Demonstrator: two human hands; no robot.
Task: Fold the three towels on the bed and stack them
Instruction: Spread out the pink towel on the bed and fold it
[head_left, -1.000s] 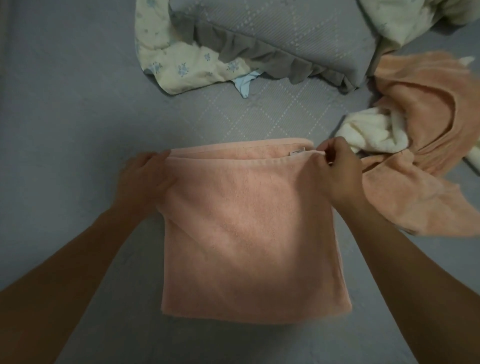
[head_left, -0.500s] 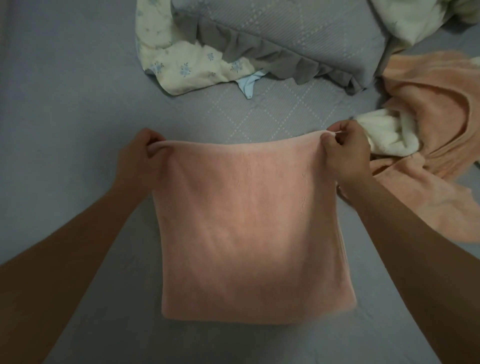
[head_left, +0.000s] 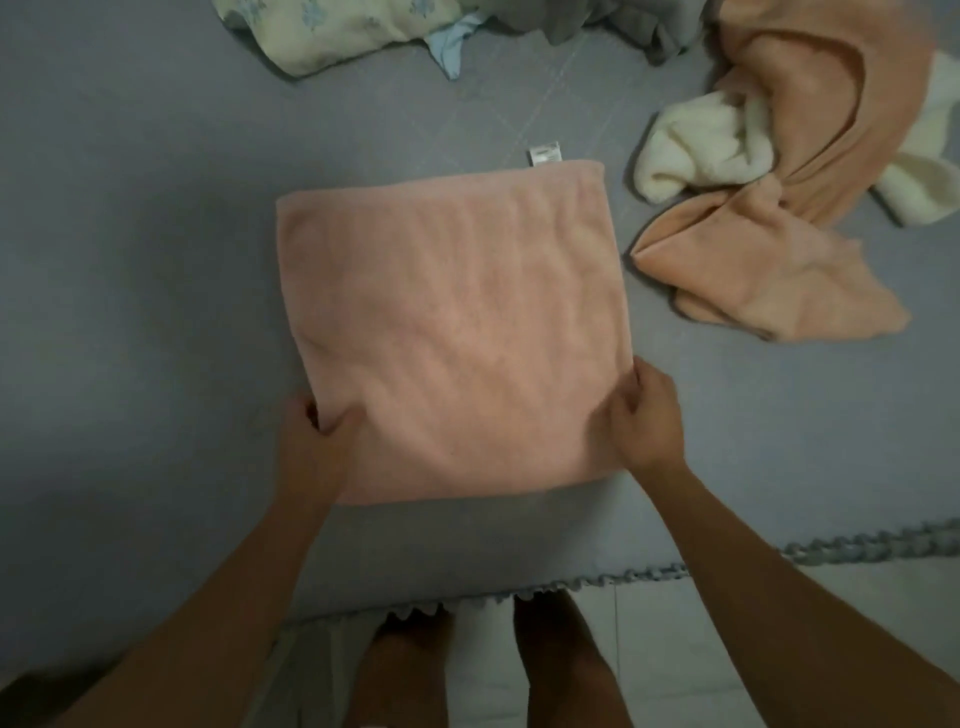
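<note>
A pink towel (head_left: 452, 332) lies folded into a rough square on the grey bed (head_left: 130, 234), a white tag sticking out at its far right corner. My left hand (head_left: 317, 436) pinches its near left side. My right hand (head_left: 647, 421) grips its near right side. To the right lie a crumpled orange towel (head_left: 769, 280) and a cream towel (head_left: 696, 150), tangled together and unfolded.
A floral cream cloth (head_left: 332, 26) and a grey ruffled pillow edge (head_left: 623, 21) lie at the far side. The bed's scalloped front edge (head_left: 623, 577) runs below my arms, with white floor tiles (head_left: 675, 649) and my legs beyond it.
My hands let go of the far edge and moved to the near sides of the pink towel. The towel now lies flat, and my view has tilted down toward the bed edge.
</note>
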